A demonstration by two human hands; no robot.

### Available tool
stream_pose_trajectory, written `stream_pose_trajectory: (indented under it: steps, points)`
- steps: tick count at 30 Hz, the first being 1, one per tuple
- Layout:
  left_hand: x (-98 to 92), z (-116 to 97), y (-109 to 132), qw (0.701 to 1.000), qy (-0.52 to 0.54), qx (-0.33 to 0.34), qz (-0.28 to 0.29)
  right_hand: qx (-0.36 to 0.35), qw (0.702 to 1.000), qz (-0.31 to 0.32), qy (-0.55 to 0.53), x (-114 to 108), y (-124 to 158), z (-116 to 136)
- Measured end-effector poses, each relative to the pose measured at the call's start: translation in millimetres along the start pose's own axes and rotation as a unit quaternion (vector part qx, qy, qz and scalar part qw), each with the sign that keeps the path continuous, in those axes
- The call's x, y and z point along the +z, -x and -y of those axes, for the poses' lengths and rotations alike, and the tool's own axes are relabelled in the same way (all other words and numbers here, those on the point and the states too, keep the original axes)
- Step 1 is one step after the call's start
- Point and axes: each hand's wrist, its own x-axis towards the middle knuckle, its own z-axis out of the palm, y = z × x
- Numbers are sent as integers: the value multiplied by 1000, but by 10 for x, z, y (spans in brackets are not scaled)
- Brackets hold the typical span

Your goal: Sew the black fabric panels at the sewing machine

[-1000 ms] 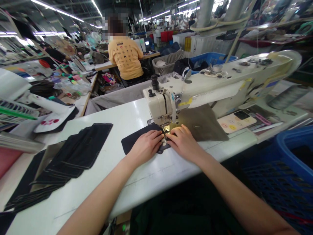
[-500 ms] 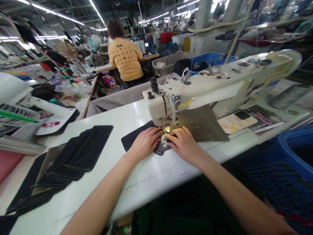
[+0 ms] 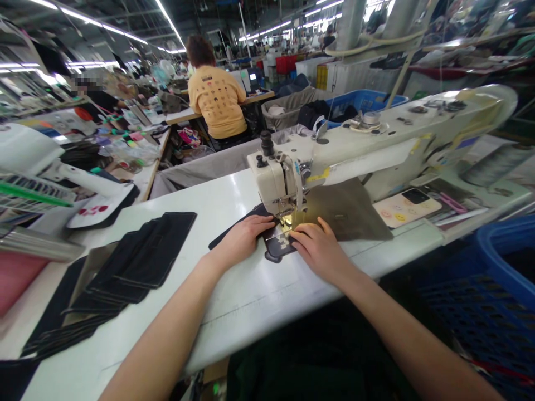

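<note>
My left hand (image 3: 240, 238) lies with fingers stretched out on a dark fabric piece (image 3: 222, 232), just left of the needle area. Most of that piece is covered by the hand. My right hand (image 3: 321, 249) is on the other side of the needle, thumb and forefinger closed at the near edge of an olive fabric piece (image 3: 355, 214). The sewing machine (image 3: 271, 175) stands over both fabrics, its presser foot (image 3: 286, 218) lit by a yellow lamp. Between my hands shows the dark machine plate (image 3: 278, 248) with pale worn patches.
Overlapping dark pocket-shaped pieces (image 3: 142, 256) lie at left. A phone (image 3: 407, 209), pink scissors (image 3: 453, 203) and a thread cone (image 3: 497, 164) are at right. Blue baskets (image 3: 505, 262) stand right of the table. A person in a yellow shirt (image 3: 217, 100) sits ahead.
Both hands have drawn slightly apart, baring more of the machine plate. Less of the dark fabric shows beside my left hand. The whole view has shifted a little.
</note>
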Motion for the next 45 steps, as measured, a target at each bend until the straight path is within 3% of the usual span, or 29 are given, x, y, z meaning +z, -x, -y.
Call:
stream_pose_trajectory:
  steps: [3, 5, 10, 16, 19, 22, 24, 28, 34, 45]
  points:
    - [-88, -62, 104, 998, -38, -47, 14, 1, 1000, -26, -14, -52, 50, -2]
    - [-168, -174, 198, 987, -88, -120, 55, -6, 998, -50, -33, -101, 96, 36]
    - [-267, -494, 413, 919, -186, -310, 155, -81, 988, -68, -108, -189, 240, 220]
    - [-272, -685, 496, 892, -218, -365, 151, -71, 995, -35, -57, -107, 349, 211]
    - [-204, -787, 426, 927, -219, -288, 93, -73, 996, -20, -43, -81, 355, 156]
    - [2, -863, 326, 985, -153, -78, 32, -78, 996, -9, -34, -80, 332, 121]
    - [162, -858, 273, 993, -114, 11, 4, -79, 997, -4, -26, -79, 295, 95]
    - [317, -708, 220, 997, -73, 6, -32, -67, 998, 9, -6, -60, 171, 41]
    - [223, -495, 165, 999, -14, 8, -31, -54, 998, 17, -4, -28, 32, 53]
    - [172, -423, 101, 999, 14, 7, -31, -28, 1000, 10, -4, 28, 7, 72]
